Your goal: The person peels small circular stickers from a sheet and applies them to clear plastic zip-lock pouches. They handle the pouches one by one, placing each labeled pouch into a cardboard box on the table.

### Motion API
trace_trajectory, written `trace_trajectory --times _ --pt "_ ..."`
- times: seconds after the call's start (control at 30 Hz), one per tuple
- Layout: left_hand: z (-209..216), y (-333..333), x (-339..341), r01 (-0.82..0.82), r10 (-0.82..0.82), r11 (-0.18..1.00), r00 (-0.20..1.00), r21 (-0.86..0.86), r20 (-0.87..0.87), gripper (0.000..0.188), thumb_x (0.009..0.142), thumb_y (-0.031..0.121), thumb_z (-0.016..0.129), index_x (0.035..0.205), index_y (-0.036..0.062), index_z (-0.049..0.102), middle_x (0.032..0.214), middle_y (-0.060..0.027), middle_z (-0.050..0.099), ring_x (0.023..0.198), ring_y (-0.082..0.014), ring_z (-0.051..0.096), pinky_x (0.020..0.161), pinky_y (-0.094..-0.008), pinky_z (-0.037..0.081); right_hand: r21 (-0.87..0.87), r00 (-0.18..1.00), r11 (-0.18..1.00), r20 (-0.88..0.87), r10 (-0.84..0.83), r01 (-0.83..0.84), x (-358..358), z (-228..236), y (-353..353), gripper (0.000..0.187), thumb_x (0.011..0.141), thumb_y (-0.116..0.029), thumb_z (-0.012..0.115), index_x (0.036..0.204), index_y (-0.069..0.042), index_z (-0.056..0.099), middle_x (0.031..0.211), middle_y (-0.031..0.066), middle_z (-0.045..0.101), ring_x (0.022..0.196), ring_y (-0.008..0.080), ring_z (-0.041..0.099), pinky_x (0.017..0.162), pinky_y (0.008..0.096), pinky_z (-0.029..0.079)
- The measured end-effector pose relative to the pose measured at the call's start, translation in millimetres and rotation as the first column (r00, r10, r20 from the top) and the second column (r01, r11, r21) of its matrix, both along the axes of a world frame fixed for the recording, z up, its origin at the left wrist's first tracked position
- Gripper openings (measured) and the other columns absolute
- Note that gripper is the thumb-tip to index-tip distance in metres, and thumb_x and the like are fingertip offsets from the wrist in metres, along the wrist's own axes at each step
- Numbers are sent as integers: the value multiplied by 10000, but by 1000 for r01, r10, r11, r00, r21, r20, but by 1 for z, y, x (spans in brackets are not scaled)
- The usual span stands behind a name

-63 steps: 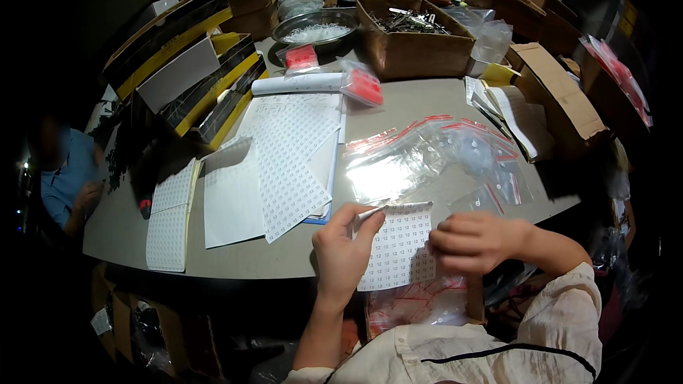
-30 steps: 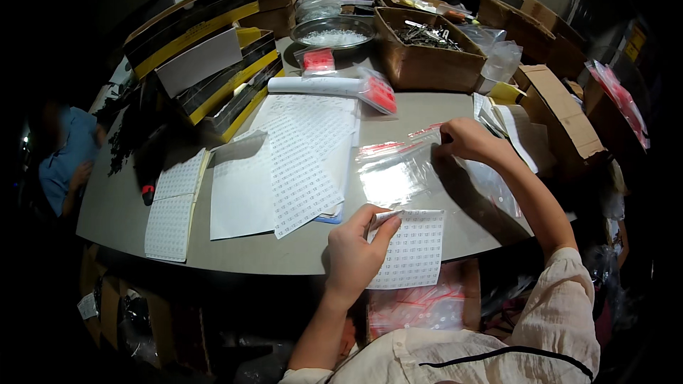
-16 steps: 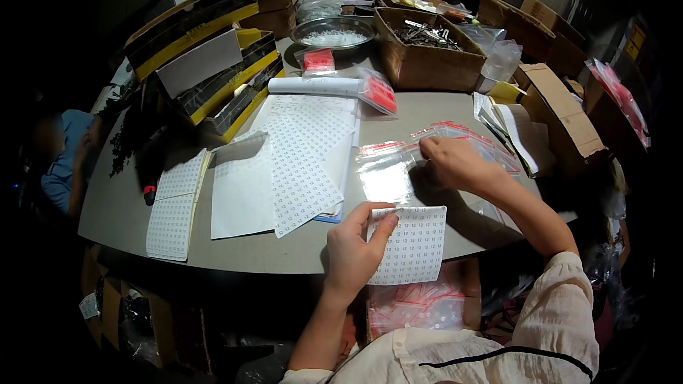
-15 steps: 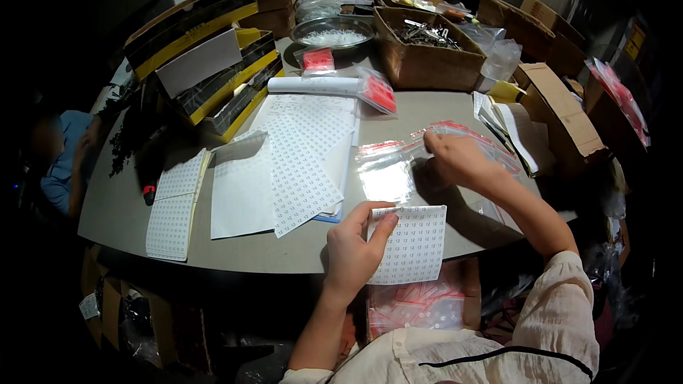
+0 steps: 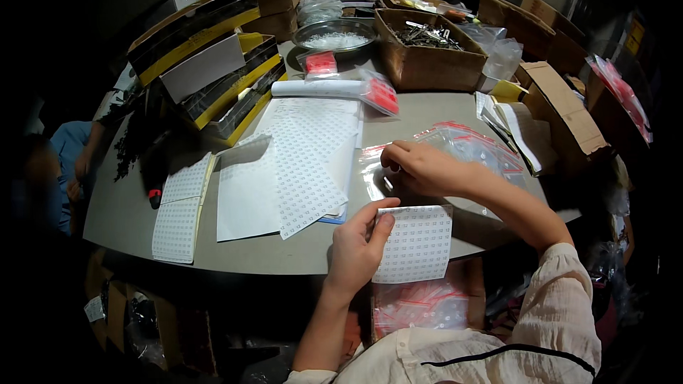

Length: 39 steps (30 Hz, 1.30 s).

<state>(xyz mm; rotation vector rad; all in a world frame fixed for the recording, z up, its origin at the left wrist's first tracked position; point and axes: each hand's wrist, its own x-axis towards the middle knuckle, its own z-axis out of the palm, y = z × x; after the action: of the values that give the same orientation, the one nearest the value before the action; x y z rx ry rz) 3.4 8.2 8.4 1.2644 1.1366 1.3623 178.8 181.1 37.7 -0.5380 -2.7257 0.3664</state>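
right hand [image 5: 425, 167], grip unclear, has moved left, apparently bringing work to the leftmost bag [image 5: 373, 183]; left hand [image 5: 358, 247] pinches label sheet [image 5: 416, 245].

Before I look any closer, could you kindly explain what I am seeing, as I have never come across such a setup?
Certainly. There is no machine here, only a person's two bare hands. The view comes from the left of two fisheye cameras worn on the head, looking down, so straight edges seem bent. The left hand holds a small printed sheet. The right hand is over clear bags with red-striped tops; whether it grips one, I cannot tell. On the grey table are more printed sheets, a metal bowl of whitish pieces, and a brown box of small metallic parts.
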Motion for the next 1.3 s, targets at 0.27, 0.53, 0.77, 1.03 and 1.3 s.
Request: trace_trajectory --times 0.27,0.53,0.77,1.03,1.3 --pt "2 -1 4 -170 173 985 982 44 -78 225 1024 123 607 1153 -30 709 756 7 677 701 -21 545 615 -217 452 -154 974 968 -76 -212 199 14 26 -21 235 865 -99 713 1052 -19 596 983 150 619 916 333 642 790 421 519" --pt "4 -3 7 -241 247 969 953 57 -177 201 1020 134 617 1114 -14 716 810 -100 724 718 -98 641 644 -273 494 -73 990 988 -23 -140 138 69 43 -72 181 868 -23 733 1017 -22 631 962 112 614 880 279 634 784 384 518" --pt "1 -3 7 -217 219 976 968 33 -124 209 1021 141 599 1108 -11 712 868 -154 766 752 -163 719 676 -301 531 167 993 981 -69 -92 102 78 29 -82 240 803 -3 743 1012 -39 629 993 131 612 931 345 613 792 407 518" --pt "0 -1 5 -183 184 983 952 28 -245 240 1033 167 579 1150 11 718 821 -154 734 743 -140 685 678 -304 520 -361 975 911 -23 -221 198 37 30 -16 172 888 -130 698 985 -3 632 909 176 658 849 372 641 759 436 513" --pt "1 1 6 -145 149 989 975 31 -164 232 1029 143 598 1143 -9 730 830 -101 731 774 -95 663 695 -262 518 -59 919 926 158 -361 374 17 -5 26 271 891 -210 742 987 25 647 939 225 694 886 397 672 759 459 519"
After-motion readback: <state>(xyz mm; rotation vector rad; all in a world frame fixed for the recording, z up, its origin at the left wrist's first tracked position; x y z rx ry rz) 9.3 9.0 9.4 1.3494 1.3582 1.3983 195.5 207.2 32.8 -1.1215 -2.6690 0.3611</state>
